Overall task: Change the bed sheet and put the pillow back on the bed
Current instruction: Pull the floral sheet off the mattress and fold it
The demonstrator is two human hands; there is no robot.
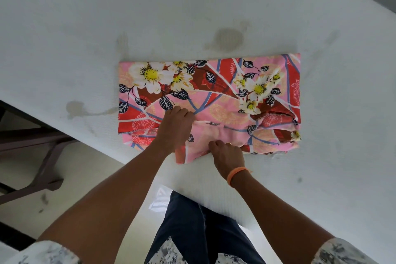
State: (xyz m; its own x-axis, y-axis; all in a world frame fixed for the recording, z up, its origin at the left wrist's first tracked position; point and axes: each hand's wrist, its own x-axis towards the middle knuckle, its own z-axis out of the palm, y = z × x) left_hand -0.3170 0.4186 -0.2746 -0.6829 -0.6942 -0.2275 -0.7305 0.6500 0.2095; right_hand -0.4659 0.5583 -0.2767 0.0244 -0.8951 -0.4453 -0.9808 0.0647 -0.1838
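Observation:
A folded bed sheet (222,92), pink and red with white flowers and dark leaves, lies on the bare white mattress (85,28) near its front edge. My left hand (176,128) grips a fold of the sheet at its lower middle, fingers curled into the cloth. My right hand (227,155), with an orange band at the wrist, pinches the sheet's near edge, where a loose layer sticks out toward me. No pillow is in view.
The mattress carries several yellowish stains (228,38). A dark wooden frame (42,156) stands on the pale floor at the left, below the mattress edge. My legs in dark trousers (192,231) stand against the mattress's front edge.

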